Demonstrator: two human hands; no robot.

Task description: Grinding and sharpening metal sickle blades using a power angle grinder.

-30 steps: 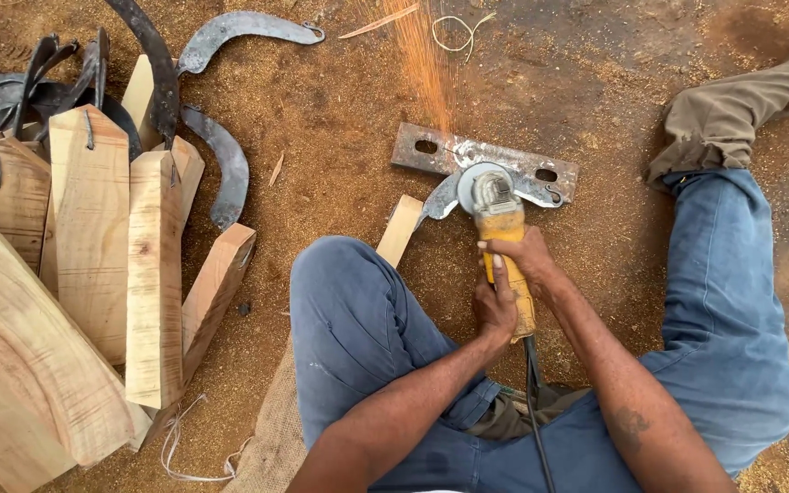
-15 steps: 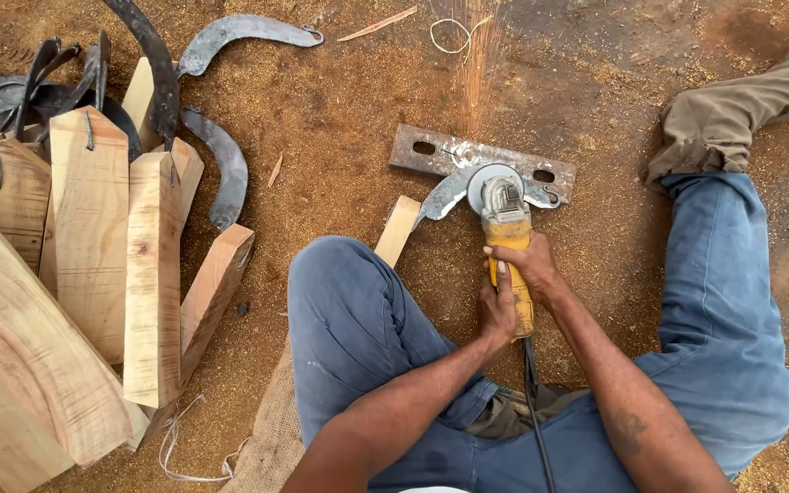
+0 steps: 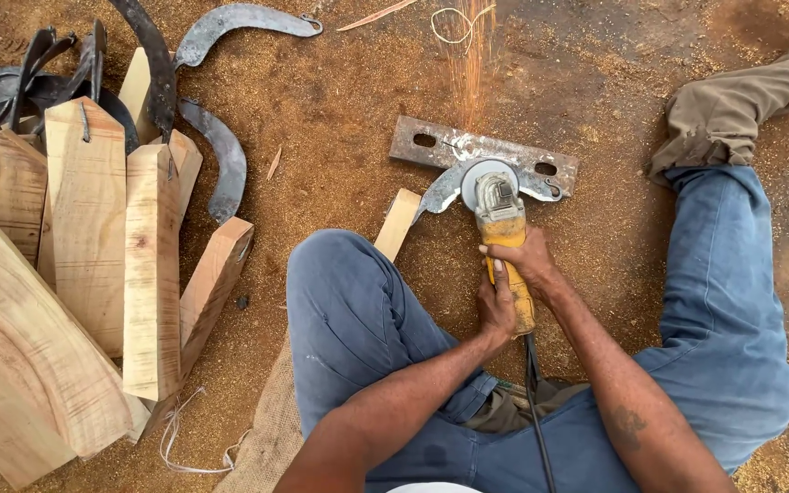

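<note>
The person is sitting on the sawdust-covered ground (image 3: 340, 119) and grinding a curved steel blade (image 3: 438, 192) with a yellow angle grinder (image 3: 504, 242). The blade is lying across a rusty flat steel plate (image 3: 413, 139) with slotted holes, which is serving as an anvil between the person's spread legs. The grinding step looks to be in full swing: the disc (image 3: 484, 178) is bearing on the blade where it crosses the plate, and a thin fan of sparks (image 3: 470, 55) is shooting away from the body.

Both hands are clenched around the grinder's body. The right hand (image 3: 527, 260) is gripping the upper part just behind the head, and the left hand (image 3: 497, 310) is wrapped around it just below, nearer the black power cord (image 3: 533, 393). Both forearms are reaching forward and converging on the tool, wrists held low and fairly straight, so the grinder is pointing directly away from the person.

Judging from this, the next move is calling for a steady, even pass along the blade edge, with the disc kept at a shallow angle and the blade not allowed to skid off the plate (it is not visibly clamped).

To the left, 1 heap of cut wooden handle blanks (image 3: 152, 265) is leaning together, with more curved blades (image 3: 230, 18) lying behind them.
</note>
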